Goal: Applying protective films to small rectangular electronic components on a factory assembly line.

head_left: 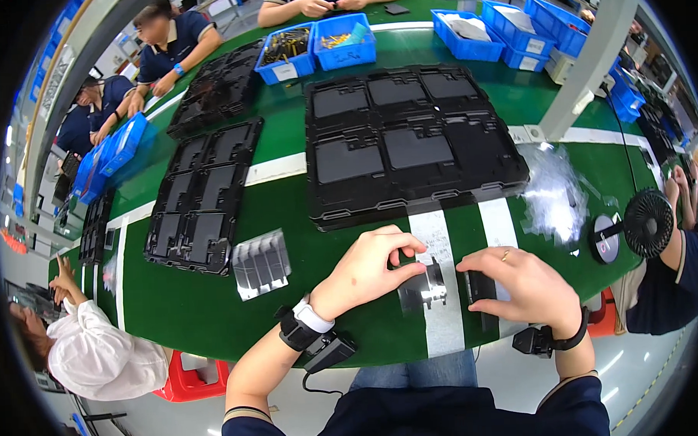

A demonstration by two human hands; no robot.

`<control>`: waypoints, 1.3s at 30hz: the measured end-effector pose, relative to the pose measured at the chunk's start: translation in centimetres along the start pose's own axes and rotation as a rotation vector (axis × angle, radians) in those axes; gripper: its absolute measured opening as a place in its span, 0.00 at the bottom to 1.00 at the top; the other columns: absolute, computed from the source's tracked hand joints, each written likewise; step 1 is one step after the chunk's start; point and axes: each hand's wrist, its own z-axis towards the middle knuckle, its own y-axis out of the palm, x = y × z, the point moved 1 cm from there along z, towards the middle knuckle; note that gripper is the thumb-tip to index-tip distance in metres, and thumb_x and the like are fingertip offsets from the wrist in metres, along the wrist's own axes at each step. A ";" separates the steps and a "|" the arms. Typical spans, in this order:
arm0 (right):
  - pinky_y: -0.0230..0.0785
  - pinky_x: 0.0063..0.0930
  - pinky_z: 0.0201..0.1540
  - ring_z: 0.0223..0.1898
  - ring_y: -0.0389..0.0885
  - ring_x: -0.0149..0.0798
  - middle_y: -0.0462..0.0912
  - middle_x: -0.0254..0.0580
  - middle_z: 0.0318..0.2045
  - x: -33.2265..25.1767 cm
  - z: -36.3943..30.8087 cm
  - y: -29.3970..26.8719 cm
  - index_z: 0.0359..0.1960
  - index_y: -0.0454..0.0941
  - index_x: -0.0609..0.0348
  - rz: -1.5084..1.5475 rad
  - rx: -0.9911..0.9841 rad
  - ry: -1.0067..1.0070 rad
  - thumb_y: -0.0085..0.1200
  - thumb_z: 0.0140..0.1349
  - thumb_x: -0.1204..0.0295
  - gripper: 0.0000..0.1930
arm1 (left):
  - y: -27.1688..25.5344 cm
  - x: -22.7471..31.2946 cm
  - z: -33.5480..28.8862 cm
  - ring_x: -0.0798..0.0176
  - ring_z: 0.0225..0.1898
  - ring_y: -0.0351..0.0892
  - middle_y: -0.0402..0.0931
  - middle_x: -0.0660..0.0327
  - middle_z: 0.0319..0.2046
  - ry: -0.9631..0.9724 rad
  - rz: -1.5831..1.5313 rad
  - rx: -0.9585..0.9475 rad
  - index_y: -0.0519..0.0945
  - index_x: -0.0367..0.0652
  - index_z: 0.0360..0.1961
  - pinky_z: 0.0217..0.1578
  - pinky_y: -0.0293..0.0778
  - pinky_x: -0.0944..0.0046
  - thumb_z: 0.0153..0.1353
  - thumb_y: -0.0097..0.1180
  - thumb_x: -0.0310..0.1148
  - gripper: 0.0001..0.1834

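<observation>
My left hand is at the front middle of the green table, thumb and forefinger curled at the upper edge of a small clear plastic film with dark and pale cut shapes on it. Just to the right, my right hand grips a flat black part between thumb and fingers. Its far side is hidden by the hand. Beyond both hands lies a stack of black moulded trays with flat dark grey panels in most of the pockets; the near right pocket shows no panel.
A sheet of clear film strips lies left, beside another black tray. At right are a heap of clear films, a small black fan and a metal post. Blue bins line the back. Co-workers sit around the table.
</observation>
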 end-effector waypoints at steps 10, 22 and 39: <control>0.54 0.44 0.61 0.60 0.60 0.51 0.64 0.48 0.57 2.5 -3.5 1.5 0.49 0.73 0.50 -0.064 -0.153 0.060 0.68 0.35 0.59 0.34 | 0.5 0.7 -0.3 0.69 0.22 0.67 0.73 0.64 0.24 -0.023 0.004 -0.060 0.81 0.43 0.32 0.24 0.67 0.71 0.42 0.65 0.25 0.12; 0.62 0.43 0.54 0.53 0.67 0.54 0.66 0.51 0.55 3.1 -2.7 4.3 0.44 0.77 0.55 0.080 0.044 -0.090 0.66 0.35 0.63 0.29 | 0.7 1.0 -0.2 0.69 0.23 0.69 0.73 0.64 0.24 -0.093 -0.006 -0.114 0.81 0.43 0.30 0.24 0.67 0.71 0.41 0.66 0.25 0.11; 0.61 0.44 0.54 0.52 0.67 0.54 0.68 0.51 0.54 3.1 -2.6 4.5 0.42 0.79 0.55 0.074 0.045 -0.072 0.66 0.35 0.62 0.27 | 0.6 0.9 -0.3 0.68 0.23 0.70 0.73 0.64 0.23 -0.083 0.005 -0.120 0.81 0.42 0.30 0.24 0.67 0.70 0.41 0.66 0.24 0.11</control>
